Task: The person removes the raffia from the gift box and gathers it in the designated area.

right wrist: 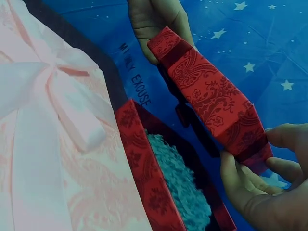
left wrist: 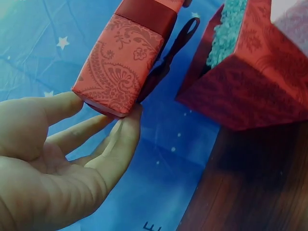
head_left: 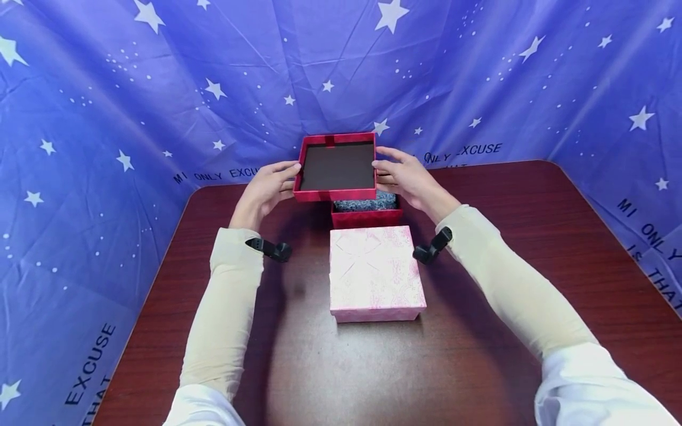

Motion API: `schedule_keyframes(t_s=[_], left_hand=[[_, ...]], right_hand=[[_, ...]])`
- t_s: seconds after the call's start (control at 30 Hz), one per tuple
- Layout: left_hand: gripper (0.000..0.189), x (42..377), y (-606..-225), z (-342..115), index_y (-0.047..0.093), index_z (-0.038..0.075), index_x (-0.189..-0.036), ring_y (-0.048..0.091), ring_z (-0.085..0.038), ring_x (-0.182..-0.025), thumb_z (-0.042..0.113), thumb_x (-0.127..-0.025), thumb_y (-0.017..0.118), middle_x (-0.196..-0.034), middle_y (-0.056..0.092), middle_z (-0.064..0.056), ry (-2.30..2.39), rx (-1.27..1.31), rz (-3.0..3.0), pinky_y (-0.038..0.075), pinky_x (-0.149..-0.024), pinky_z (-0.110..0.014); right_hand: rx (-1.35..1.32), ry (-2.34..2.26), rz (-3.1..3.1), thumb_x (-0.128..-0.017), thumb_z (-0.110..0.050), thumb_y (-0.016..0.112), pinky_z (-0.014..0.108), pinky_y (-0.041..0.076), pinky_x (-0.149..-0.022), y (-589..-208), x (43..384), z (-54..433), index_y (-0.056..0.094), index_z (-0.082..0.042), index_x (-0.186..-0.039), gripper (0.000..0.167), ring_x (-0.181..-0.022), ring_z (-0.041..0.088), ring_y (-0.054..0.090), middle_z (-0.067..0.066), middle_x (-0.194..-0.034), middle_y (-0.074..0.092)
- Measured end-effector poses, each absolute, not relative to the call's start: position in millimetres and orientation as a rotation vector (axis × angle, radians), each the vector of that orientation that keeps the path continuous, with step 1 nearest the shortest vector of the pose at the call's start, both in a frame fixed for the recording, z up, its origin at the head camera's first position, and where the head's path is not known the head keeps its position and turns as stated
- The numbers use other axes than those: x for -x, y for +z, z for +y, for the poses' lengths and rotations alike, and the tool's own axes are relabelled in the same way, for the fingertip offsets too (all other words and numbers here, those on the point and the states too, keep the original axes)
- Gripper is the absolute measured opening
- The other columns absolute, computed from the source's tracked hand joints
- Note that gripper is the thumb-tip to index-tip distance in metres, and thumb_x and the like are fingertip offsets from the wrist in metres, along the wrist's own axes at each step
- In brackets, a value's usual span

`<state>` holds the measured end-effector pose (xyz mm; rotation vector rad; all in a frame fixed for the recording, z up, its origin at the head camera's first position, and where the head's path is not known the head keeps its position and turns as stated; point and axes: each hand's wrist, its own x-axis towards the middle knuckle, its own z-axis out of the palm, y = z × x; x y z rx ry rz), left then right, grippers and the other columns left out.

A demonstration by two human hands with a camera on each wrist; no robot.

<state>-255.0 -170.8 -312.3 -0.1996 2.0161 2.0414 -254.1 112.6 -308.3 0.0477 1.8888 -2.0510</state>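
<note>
Head view: we've got the red lid [head_left: 338, 167] up in the air, dark inside facing us, over and a bit left of the red box [head_left: 367, 219]. Left hand [head_left: 269, 186] and right hand [head_left: 412, 177] each grasp one side. Blue-green shredded filling [head_left: 367, 203] shows in the open box. The pink box [head_left: 375, 269] sits just in front on the worktop [head_left: 319, 367], so we judge there's little room on the near side: a lid lowered carelessly might catch the pink one's back edge. The black wrist mount [head_left: 431, 247] on the right looks near it too, and a dropped forearm could bump it.

Left wrist view: this grip pinches only the lid's end, fingertips and thumb on the rim (no palm support that we can see). If either side let go early, we'd expect the lid to tip. The dark ribbon loop [left wrist: 153, 84] dangles loose; it could snag on the box wall or get trapped beneath the lid.

Right wrist view: right grip pinches the near end, left one is at the far end. Filling lies close to the box's rim, we think, so a careless knock might spill shreds. The pale pink bow [right wrist: 77, 118] stands proud on its box; a brushing sleeve could crush it.
</note>
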Motion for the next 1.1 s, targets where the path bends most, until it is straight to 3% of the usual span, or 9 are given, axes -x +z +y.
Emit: schedule_keyframes(t_s=[0.13, 0.27, 0.43, 0.67, 1.1], left_hand=[[0.049, 253.6, -310.1, -181.5, 0.046, 0.007, -0.141, 0.064, -0.012, -0.087, 0.023, -0.096, 0.057, -0.122, 0.056, -0.009, 2.045, 0.210, 2.010, 0.051, -0.088, -0.031], [0.049, 253.4, -309.8, -194.7, 0.046, 0.006, -0.141, 0.065, -0.011, -0.081, 0.022, -0.096, 0.058, -0.109, 0.061, -0.004, 2.067, 0.216, 2.006, 0.055, -0.074, -0.024], [0.049, 252.9, -310.7, -215.1, 0.044, 0.004, -0.141, 0.066, -0.009, -0.077, 0.021, -0.097, 0.056, -0.093, 0.065, 0.001, 2.073, 0.222, 2.011, 0.055, -0.070, -0.024], [0.049, 247.1, -318.9, -243.6, 0.038, 0.002, -0.144, 0.065, -0.007, -0.074, 0.019, -0.099, 0.051, -0.083, 0.067, 0.003, 2.057, 0.241, 1.989, 0.055, -0.068, -0.023], [0.051, 245.4, -330.9, -281.5, 0.030, 0.003, -0.147, 0.062, -0.006, -0.068, 0.016, -0.101, 0.048, -0.082, 0.068, 0.004, 2.064, 0.271, 1.904, 0.055, -0.070, -0.023]], right_hand=[[-0.056, -2.061, 1.876, -0.096, -0.018, 0.058, 0.027, 0.058, -0.078, -309.2, 258.2, 100.9, 0.041, -0.025, -0.145, 0.052, -0.086, 0.015, 0.064, 0.011, -0.123, 0.055], [-0.051, -2.042, 1.885, -0.095, -0.019, 0.059, 0.033, 0.055, -0.090, -310.2, 262.5, 88.0, 0.042, -0.027, -0.144, 0.052, -0.092, 0.019, 0.064, 0.012, -0.127, 0.056], [-0.021, -2.056, 1.851, -0.096, -0.014, 0.057, 0.039, 0.051, -0.098, -311.8, 265.5, 66.7, 0.041, -0.025, -0.145, 0.052, -0.097, 0.022, 0.062, 0.015, -0.129, 0.055], [0.011, -2.034, 1.813, -0.096, -0.009, 0.054, 0.039, 0.051, -0.097, -319.4, 265.3, 37.5, 0.038, -0.022, -0.146, 0.054, -0.094, 0.021, 0.061, 0.014, -0.130, 0.055], [-0.018, -1.975, 1.786, -0.093, -0.002, 0.053, 0.039, 0.051, -0.097, -326.3, 270.8, -6.6, 0.034, -0.020, -0.149, 0.062, -0.087, 0.019, 0.059, 0.017, -0.126, 0.056]])
